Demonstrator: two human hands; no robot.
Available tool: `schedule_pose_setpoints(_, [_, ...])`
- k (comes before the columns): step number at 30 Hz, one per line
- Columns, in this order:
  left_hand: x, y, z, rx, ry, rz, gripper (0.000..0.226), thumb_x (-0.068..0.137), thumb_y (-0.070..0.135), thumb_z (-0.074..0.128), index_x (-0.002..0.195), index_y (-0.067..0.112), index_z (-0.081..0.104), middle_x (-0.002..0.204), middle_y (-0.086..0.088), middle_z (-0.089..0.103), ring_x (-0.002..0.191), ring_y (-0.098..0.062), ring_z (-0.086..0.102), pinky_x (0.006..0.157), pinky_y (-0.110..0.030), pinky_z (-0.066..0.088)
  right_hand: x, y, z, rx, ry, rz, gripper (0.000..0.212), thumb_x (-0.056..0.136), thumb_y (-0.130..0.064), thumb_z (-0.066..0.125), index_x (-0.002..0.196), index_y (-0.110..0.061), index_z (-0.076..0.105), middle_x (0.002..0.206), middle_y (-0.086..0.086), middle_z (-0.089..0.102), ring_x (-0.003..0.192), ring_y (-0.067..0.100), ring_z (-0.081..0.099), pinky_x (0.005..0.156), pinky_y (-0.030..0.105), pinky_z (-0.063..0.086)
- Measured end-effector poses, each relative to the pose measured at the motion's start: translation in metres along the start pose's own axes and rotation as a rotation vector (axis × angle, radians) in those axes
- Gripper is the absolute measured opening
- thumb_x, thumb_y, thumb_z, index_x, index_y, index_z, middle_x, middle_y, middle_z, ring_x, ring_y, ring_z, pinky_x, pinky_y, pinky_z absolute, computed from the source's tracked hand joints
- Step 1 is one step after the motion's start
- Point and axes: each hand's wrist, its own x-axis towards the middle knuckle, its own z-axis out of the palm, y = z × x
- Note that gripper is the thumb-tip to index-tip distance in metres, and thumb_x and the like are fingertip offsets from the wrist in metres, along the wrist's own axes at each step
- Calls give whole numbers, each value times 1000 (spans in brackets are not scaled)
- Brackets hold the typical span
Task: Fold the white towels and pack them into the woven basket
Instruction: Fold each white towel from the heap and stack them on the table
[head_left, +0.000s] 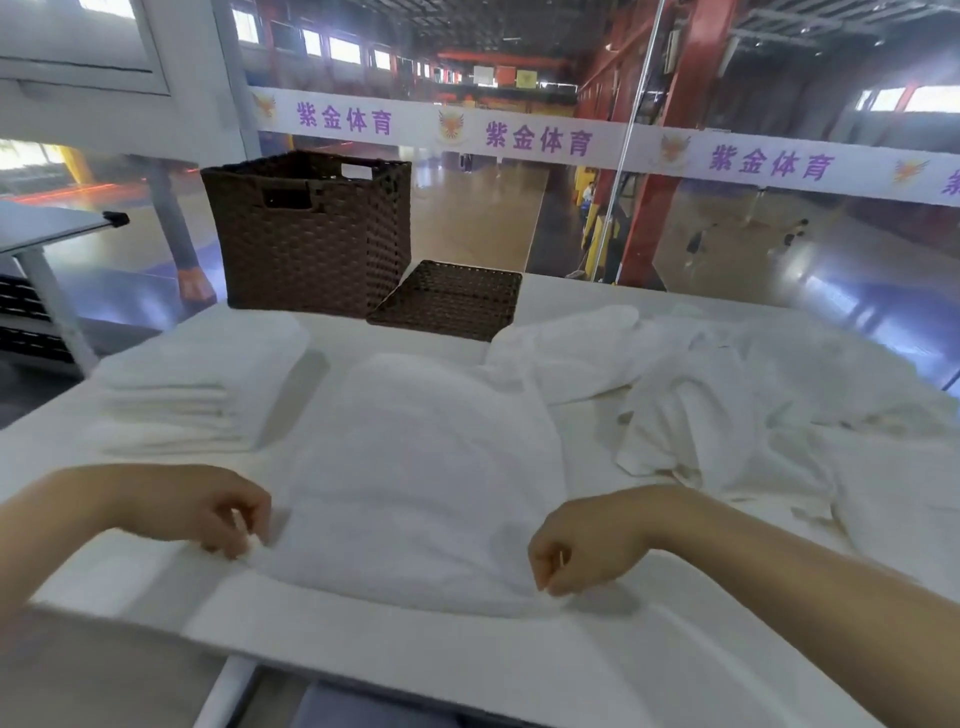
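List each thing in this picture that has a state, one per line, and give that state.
Basket: upright, open, lid off.
Lid: flat on the table beside the basket.
Stack: folded, left of centre.
Towel: spread flat, near corners pinched.
Pile: unfolded, crumpled.
Left hand: pinching the towel.
Right hand: pinching the towel.

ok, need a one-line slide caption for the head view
Both hands, left hand and right hand, pinch the near corners of a white towel beside a folded stack, woven basket behind.
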Motion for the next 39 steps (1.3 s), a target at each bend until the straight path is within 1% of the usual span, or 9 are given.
schedule_pose_setpoints(5, [9, 13, -13, 232, -155, -116, 16, 78, 40, 68, 93, 44, 69, 94, 28, 63, 80, -4, 57, 76, -24, 48, 14, -6, 7, 84, -114, -79, 5, 93, -28, 60, 94, -24, 64, 93, -1, 69, 81, 9, 62, 72, 18, 45])
schedule_pose_setpoints(8, [16, 33, -22, 310, -298, -196, 16, 81, 35, 69, 95, 44, 68, 78, 38, 62, 75, 1, 56, 73, -19, 46, 19, -3, 5, 121, -164, -81, 7, 94, -27, 62, 98, -23, 65, 91, -4, 68, 83, 9, 62, 72, 16, 45])
schedule_pose_setpoints(12, [25, 47, -39, 297, -418, -194, 19, 85, 27, 67, 100, 38, 70, 96, 23, 70, 75, 5, 60, 68, -15, 45, 12, 9, -14, 287, -276, -91, 18, 96, -29, 61, 109, -19, 68, 101, -7, 69, 92, 8, 64, 87, 26, 52])
schedule_pose_setpoints(14, [33, 54, -47, 211, -306, -100, 19, 84, 27, 65, 100, 34, 71, 99, 15, 72, 79, -2, 62, 71, -20, 47, 12, 24, -32, 378, -158, -96, 20, 96, -27, 62, 111, -17, 68, 105, -5, 71, 93, 12, 66, 90, 31, 52])
schedule_pose_setpoints(17, [57, 76, -56, 124, -24, 69, 14, 92, 19, 65, 102, 25, 71, 99, 8, 74, 85, -10, 65, 84, -28, 49, 22, 54, -58, 427, 255, -28, 11, 92, -21, 64, 101, -20, 70, 94, -5, 73, 89, 17, 68, 82, 30, 54])
schedule_pose_setpoints(24, [153, 129, -66, 217, 480, 252, 10, 93, 27, 61, 98, 35, 63, 103, 14, 66, 88, -3, 59, 85, -25, 48, 76, 115, -74, 272, 1024, 239, 19, 94, -15, 54, 113, -17, 56, 105, -1, 60, 94, 19, 59, 73, 26, 40])
schedule_pose_setpoints(31, [237, 165, -46, 199, 820, 412, 38, 88, 24, 67, 124, 17, 56, 120, -3, 60, 106, -22, 57, 88, -39, 47, 102, 117, -80, -106, 1112, 74, 38, 94, -24, 58, 129, -15, 49, 125, 4, 54, 109, 24, 53, 80, 42, 48])
schedule_pose_setpoints(36, [260, 171, -36, 385, 984, 527, 38, 76, 25, 74, 105, 9, 56, 93, -5, 60, 78, -29, 59, 63, -40, 45, 110, 126, -82, -358, 1155, -91, 34, 83, -24, 67, 110, -7, 57, 106, 8, 58, 84, 27, 59, 56, 39, 49])
schedule_pose_setpoints(39, [265, 173, -34, 331, 1024, 559, 34, 79, 22, 71, 106, 9, 55, 90, -4, 63, 74, -28, 60, 62, -36, 43, 112, 135, -82, -424, 1175, -96, 35, 83, -30, 66, 106, -6, 58, 105, 8, 59, 81, 26, 59, 53, 37, 49])
